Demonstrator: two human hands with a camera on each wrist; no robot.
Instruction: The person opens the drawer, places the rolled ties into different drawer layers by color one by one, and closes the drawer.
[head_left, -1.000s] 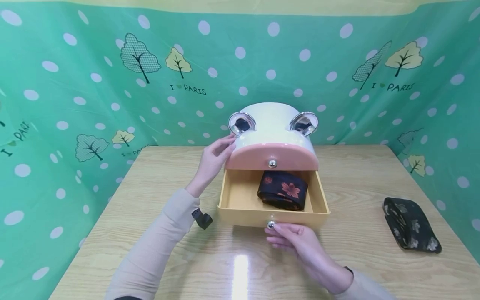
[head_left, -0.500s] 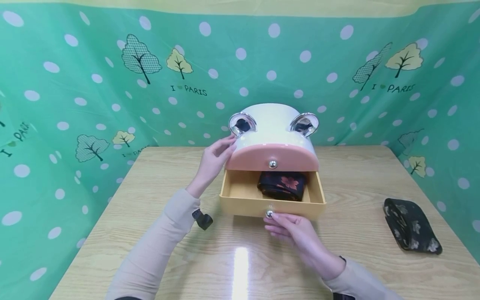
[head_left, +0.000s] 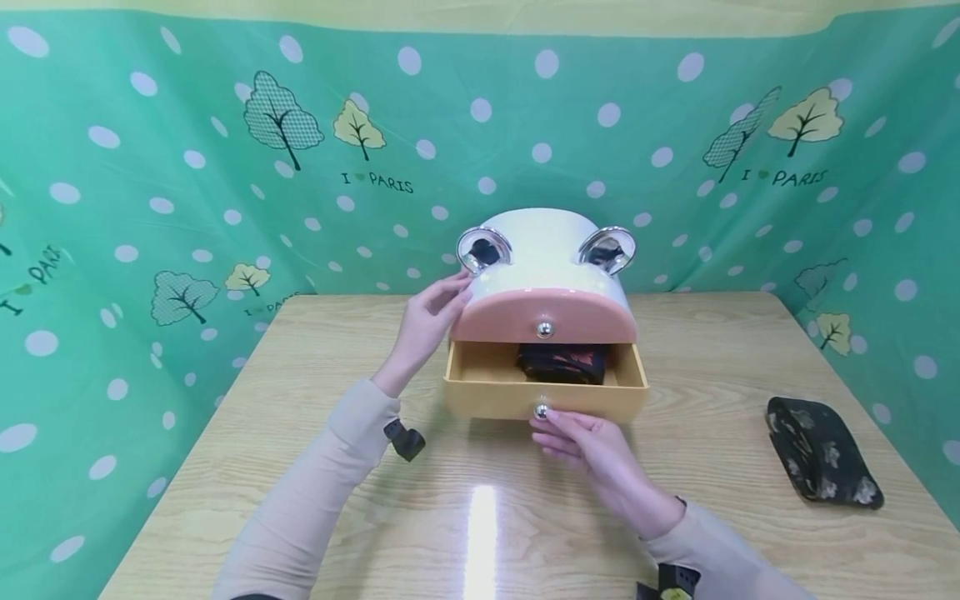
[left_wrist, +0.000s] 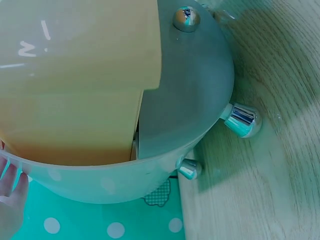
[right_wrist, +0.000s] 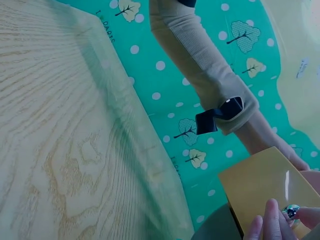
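Fingers first: in the head view, those of the right hand (head_left: 597, 458) pinch the silver lower knob (head_left: 541, 412) of the tan drawer (head_left: 480, 401). The drawer stands partly out of the white domed box (head_left: 540, 237), below its pink upper front (head_left: 495, 321). The left hand (head_left: 423, 323) rests with relaxed fingers on the box's left side, just below one chrome eye (head_left: 483, 248). A dark floral roll (head_left: 558, 364) lies in the drawer, right of its middle, its rear hidden under the box. A black floral bundle (head_left: 822, 452) lies well apart on the right of the tabletop (head_left: 420, 533).

In the left wrist view, a few fingers (left_wrist: 19, 192) at the left edge lie against the curved white wall; the rest are out of frame.

In the right wrist view, thumb and fingers meet at the lower knob; the left sleeve (right_wrist: 205, 65) reaches toward the box.

My reading: the drawer is being slid in by its knob while the left hand steadies the box. The next move calls for a straight, level push, with that brace kept firm.
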